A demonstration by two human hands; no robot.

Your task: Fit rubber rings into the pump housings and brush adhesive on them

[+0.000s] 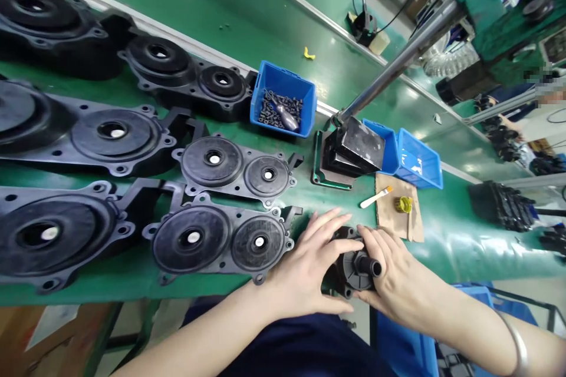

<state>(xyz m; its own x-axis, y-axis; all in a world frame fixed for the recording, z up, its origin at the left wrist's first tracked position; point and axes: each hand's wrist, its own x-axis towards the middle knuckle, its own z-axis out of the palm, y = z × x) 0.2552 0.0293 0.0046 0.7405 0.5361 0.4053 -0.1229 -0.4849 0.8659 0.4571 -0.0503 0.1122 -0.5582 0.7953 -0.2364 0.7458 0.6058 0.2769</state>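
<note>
A black plastic pump-like housing with a short round spout is held at the bench's front edge, close to my body. My left hand curves around its left side, index finger along the top and thumb below, the other fingers spread out beyond. On the opposite side, my right hand is closed around the housing, next to the spout. Part of the housing is hidden by both hands. Just left of my left hand lies a black two-disc casing with white centres.
More black casings fill the bench's left side. A blue bin holds small dark parts and a screwdriver-like handle. Beyond my hands are a metal stand, blue bins, a brush and a small yellow pot on cardboard.
</note>
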